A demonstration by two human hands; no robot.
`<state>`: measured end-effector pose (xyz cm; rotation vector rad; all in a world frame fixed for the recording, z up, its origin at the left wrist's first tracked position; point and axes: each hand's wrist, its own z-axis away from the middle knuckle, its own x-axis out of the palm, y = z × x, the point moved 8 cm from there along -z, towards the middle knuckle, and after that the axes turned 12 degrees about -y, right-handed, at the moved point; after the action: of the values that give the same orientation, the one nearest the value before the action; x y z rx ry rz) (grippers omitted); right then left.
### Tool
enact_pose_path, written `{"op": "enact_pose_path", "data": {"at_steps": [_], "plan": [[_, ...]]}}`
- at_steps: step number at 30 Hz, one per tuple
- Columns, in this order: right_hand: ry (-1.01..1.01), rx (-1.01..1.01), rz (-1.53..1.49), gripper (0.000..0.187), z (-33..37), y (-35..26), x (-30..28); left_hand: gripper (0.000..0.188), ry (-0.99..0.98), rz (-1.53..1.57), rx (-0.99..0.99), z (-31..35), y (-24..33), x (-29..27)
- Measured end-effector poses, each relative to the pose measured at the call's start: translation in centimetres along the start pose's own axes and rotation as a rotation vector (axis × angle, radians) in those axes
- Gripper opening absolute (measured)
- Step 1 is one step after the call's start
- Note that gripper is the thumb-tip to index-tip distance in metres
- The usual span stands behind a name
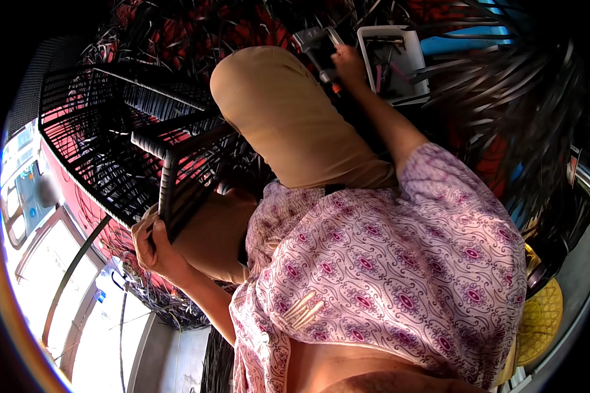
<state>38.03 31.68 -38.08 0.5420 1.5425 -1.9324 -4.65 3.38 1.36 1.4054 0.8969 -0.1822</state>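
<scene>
A black woven strip-work frame (89, 167), like a chair or large basket, lies tipped at my left. My left hand (152, 247) is closed around the lower end of its wrapped leg (166, 187), beside my left thigh. Far ahead, past my raised right knee, my right hand (349, 67) has its fingers curled at the silver bar of a grey staple gun (313, 44). An orange fitting shows at the tool's near end. Shadow and the hand's own back hide part of the grip.
Right of that hand stands a white bin (410, 57) holding small dark and pinkish items. Loose black strips (511, 98) hang in a thick bundle at the right. A blue object (462, 40) lies behind the bin, and a yellow woven basket (542, 321) stands at lower right.
</scene>
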Motion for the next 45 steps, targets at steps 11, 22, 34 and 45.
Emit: {"op": "enact_pose_path", "data": {"at_steps": [11, 22, 34, 45], "plan": [[-0.410, 0.367, 0.274, 0.061, 5.4, 11.2, -7.3, 0.015, 0.021, -0.120, 0.033, -0.7, 1.8, -1.2], [-0.172, -0.058, 0.866, 0.045, 2.0, 12.0, -7.6, 0.010, 0.064, -0.254, 0.174, -0.2, 4.2, -1.0], [-0.338, -0.160, -0.877, 0.036, 10.9, -13.7, -17.4, 0.012, 0.030, -0.303, 0.530, 9.4, 10.4, 2.0], [-0.886, -0.787, -0.591, 0.077, 33.7, -37.9, -10.7, 0.061, -0.427, 1.274, 0.017, 11.8, 7.0, 10.4]]}}
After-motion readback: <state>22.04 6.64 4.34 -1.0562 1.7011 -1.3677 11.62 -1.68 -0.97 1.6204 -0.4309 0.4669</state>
